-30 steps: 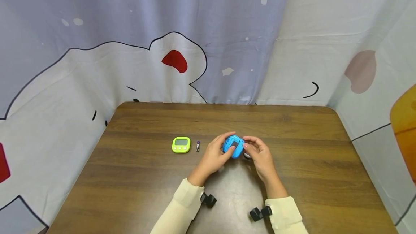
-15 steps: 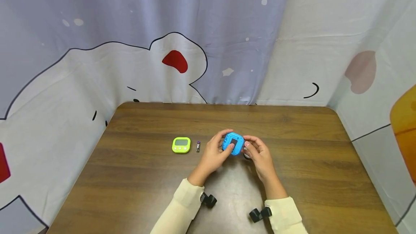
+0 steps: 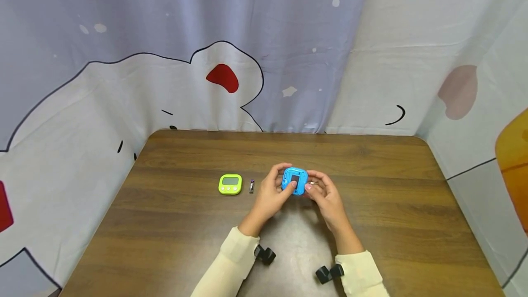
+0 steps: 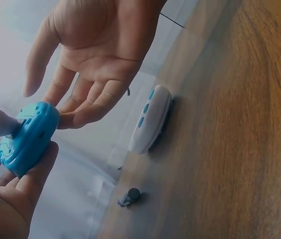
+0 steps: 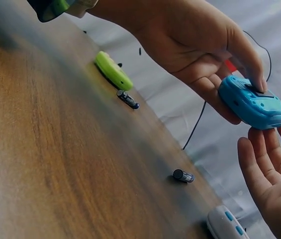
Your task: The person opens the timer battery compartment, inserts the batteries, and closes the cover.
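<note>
A blue digital timer [image 3: 302, 175], back side up with a dark rectangle in its middle, is raised above the table. My left hand [image 3: 270, 196] holds it, thumb pressed on the back and fingers underneath. My right hand [image 3: 332, 203] is at its right edge; in the left wrist view the fingertips meet the rim while the thumb stands apart. Behind the right hand, mostly hidden in the head view, a white timer [image 4: 150, 119] with blue buttons lies on the table. A small battery [image 5: 182, 176] lies near it.
A lime-green timer [image 3: 230, 184] with a grey screen lies left of the hands, and a second battery [image 3: 251, 186] is beside it. The brown wooden table [image 3: 185, 242] ends at the back against a patterned curtain [image 3: 288, 35].
The blue timer has turned a little and shifted slightly left. My right hand has edged left with it and now covers more of the white timer.
</note>
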Demonstrator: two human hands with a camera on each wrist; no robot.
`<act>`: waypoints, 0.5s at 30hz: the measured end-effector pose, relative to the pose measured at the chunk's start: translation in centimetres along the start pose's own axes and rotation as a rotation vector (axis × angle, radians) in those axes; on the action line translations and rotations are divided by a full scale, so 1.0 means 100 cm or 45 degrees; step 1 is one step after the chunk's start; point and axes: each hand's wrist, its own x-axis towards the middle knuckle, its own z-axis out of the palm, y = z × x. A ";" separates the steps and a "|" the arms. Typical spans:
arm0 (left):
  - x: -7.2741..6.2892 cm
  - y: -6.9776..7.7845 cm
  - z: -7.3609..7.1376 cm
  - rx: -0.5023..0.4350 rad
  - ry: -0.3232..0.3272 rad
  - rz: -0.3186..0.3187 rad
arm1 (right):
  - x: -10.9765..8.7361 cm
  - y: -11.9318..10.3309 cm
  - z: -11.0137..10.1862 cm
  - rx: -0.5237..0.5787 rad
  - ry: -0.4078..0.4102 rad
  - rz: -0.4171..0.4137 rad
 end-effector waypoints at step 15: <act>-0.003 0.009 0.004 -0.014 -0.014 -0.079 | -0.003 -0.026 0.011 -0.331 0.071 -0.085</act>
